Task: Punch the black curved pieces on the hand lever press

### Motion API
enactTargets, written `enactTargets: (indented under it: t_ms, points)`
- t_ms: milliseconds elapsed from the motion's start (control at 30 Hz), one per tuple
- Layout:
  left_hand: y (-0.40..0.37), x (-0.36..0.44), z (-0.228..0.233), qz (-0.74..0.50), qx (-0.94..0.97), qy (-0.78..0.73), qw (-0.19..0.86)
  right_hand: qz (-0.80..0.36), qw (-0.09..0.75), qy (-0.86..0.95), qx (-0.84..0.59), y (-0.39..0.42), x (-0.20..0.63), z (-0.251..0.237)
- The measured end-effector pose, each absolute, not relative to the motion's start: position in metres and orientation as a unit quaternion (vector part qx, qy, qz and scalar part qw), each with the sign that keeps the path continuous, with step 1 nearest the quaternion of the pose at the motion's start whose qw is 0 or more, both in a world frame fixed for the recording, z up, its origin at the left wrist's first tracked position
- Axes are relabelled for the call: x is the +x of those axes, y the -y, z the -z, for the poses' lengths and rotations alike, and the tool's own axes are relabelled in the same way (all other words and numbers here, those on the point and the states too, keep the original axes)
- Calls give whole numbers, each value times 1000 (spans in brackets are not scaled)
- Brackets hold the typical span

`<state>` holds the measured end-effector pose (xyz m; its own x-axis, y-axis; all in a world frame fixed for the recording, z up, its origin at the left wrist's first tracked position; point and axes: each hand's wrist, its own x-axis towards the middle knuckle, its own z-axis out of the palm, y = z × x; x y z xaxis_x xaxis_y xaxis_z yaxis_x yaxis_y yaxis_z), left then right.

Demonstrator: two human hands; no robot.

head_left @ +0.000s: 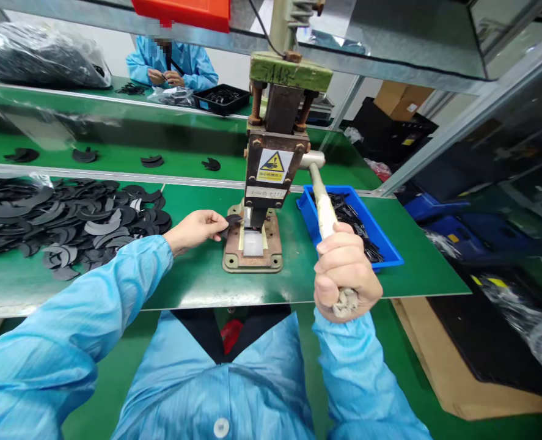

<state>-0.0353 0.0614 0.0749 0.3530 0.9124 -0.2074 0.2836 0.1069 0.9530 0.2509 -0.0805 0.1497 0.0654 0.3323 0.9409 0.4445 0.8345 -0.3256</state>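
1. Green bench, head view: a hand press stands on it, between the two hands.
2. Left hand: thumb and fingers are pinched narrow on a dark curved piece. Piece location: at the fingertips, at the left edge of the press base. Whether it touches the base cannot be told.
3. Right hand: the fist is closed around the lever. The wrapped lower end protrudes below the grip; the upper end runs from the grip to the right side of the press.
4. Pale block: set on the base, to the right of the left grip, below the press head.
5. Warning label: on the press front, above and to the right of the left grip.
6. Heap of curved pieces: left of the left hand, mostly dark, some lighter grey.
7. Blue bin: just beyond the right hand, filled with thin black parts.
8. Small stacks: four in a row, beyond the left hand, on a second green surface.
9. Co-worker: farther beyond the left hand, blue sleeves, hands held together near a black tray.
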Motion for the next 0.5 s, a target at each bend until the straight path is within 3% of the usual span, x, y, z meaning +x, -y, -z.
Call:
enactTargets:
  t_ms: [200,500]
  points:
    - [-63,-2,-75,-307,500,-477,655,39,667,686,-289,82,252,-150]
    - [-69,16,-77,-220,533,-487,656,44,653,700,-284,82,255,-149]
